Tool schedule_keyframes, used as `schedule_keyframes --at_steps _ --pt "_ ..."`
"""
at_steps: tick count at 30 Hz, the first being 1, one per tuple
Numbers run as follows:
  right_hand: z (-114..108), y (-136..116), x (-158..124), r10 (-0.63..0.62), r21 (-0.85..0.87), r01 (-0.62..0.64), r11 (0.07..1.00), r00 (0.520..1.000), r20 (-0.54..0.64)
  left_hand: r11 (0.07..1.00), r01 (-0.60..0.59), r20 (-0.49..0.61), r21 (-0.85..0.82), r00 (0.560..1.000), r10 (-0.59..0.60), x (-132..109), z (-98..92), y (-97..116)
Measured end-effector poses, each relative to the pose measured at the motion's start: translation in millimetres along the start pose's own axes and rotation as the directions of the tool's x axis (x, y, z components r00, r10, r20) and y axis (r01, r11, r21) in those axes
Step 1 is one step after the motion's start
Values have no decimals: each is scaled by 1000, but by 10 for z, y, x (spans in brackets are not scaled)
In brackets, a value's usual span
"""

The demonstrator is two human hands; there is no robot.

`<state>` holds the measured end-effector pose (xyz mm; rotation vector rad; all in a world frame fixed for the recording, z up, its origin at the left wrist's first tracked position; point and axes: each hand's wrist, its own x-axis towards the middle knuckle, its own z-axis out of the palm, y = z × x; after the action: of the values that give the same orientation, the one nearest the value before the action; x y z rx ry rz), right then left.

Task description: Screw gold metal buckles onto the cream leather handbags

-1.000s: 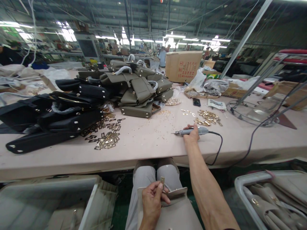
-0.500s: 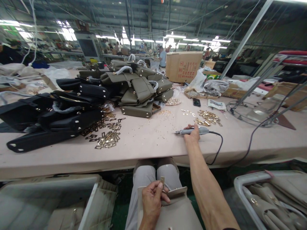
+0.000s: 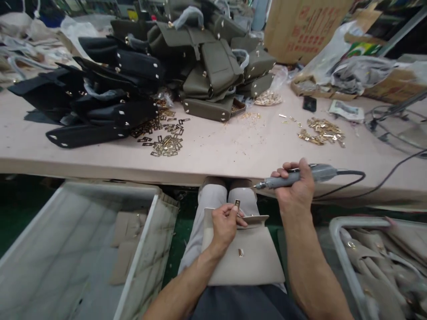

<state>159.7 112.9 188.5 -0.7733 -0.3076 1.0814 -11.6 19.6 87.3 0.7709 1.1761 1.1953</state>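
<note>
On my lap lies a beige handbag panel with a flap (image 3: 247,266), a small metal clasp (image 3: 240,253) showing on its front. My left hand (image 3: 226,224) is closed at the flap's edge, pinching a small gold metal plate (image 3: 237,204) that stands upright between thumb and finger. Whether those fingers also grip the flap, I cannot tell. In my right hand (image 3: 296,189) is a grey electric screwdriver (image 3: 287,180), its thin tip pointing left above my knee, to the upper right of the plate. A dark cable (image 3: 350,174) runs from its back end.
Black bags (image 3: 90,133) and olive bags (image 3: 207,109) are heaped on the table (image 3: 213,151). Metal plates (image 3: 168,144) and gold pieces (image 3: 323,131) lie in piles. White bins stand left (image 3: 143,231) and right (image 3: 336,240) with beige pieces inside. A carton (image 3: 303,31) is behind.
My right hand has lifted the screwdriver off the table and brought it toward my lap. The view has tilted down. My left hand still pinches the plate at the flap.
</note>
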Motion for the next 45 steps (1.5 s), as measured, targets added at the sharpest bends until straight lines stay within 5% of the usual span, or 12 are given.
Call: schedule_keyframes --at_steps 7,30,45 --pt "-13 245 -573 -60 -136 68 988 996 59 1000 0 -20 -21 1000 0 -17 4 -85" --pt "113 391 -753 -272 -262 358 896 910 314 999 -21 -2 -33 1000 21 -73 -6 -11" --pt "137 349 -796 -297 -271 387 881 900 320 999 -3 11 -39 1000 4 -84 -22 12"
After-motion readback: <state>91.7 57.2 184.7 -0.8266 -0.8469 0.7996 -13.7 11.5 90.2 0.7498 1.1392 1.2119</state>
